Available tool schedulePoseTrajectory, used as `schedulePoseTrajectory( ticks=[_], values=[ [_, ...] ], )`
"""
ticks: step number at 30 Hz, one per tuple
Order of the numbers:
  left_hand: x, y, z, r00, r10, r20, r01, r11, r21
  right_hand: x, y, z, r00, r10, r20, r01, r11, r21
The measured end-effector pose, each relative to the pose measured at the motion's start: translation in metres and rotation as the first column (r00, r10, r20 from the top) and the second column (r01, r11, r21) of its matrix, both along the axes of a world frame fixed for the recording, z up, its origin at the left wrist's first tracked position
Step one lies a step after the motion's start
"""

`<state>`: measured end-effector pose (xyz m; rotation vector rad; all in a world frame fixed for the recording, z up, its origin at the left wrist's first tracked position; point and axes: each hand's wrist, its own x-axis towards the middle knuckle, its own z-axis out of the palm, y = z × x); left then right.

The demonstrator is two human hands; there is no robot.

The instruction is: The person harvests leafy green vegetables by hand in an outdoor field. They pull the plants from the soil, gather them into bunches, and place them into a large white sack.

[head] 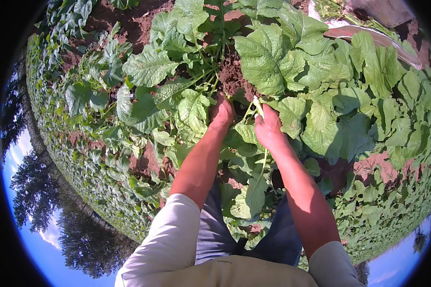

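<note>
My left hand [223, 110] reaches in at the base of a leafy green plant [193, 107], right below a clump of dark, crumbly soil [232, 75]. Its fingertips are hidden there, so what it grips cannot be made out. A short way to the right, my right hand [270, 125] is closed around a pale, whitish stalk [259, 107], whose upper end meets the soil. From beneath that hand a thin green stem runs down to a broad leaf [250, 198] hanging before my legs. Large leaves [264, 59] spread over the ground beyond both hands.
At the upper right lies a white sack [371, 31] with pulled greenery [328, 9] on and around it. Dense leafy rows [104, 168] surround me, with reddish bare soil [375, 166] between them. Trees [36, 190] stand along the field's left edge.
</note>
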<state>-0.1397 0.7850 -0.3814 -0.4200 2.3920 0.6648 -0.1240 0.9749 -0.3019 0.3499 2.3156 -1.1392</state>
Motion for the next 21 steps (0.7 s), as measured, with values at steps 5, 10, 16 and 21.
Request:
schedulePoseTrajectory(
  ticks=[5,10,16,21],
  values=[
    [0.062,-0.03,-0.021,0.954,-0.039,0.297,0.023,0.998,0.058,-0.016,-0.012,0.044,0.981,0.053,0.185,-0.011,0.976,-0.219],
    [0.062,0.052,0.151,0.941,0.332,0.069,-0.339,0.904,0.262,-0.006,0.019,0.072,0.978,-0.018,0.206,0.061,0.976,-0.208],
    [0.08,0.034,0.307,0.961,0.212,-0.176,-0.103,0.869,0.485,0.028,-0.006,0.172,0.899,-0.298,0.32,0.437,0.649,-0.623],
    [0.081,0.026,0.369,0.977,0.211,-0.008,-0.159,0.761,0.629,0.05,-0.028,0.284,0.865,-0.326,0.382,0.501,0.513,-0.697]
  ],
)
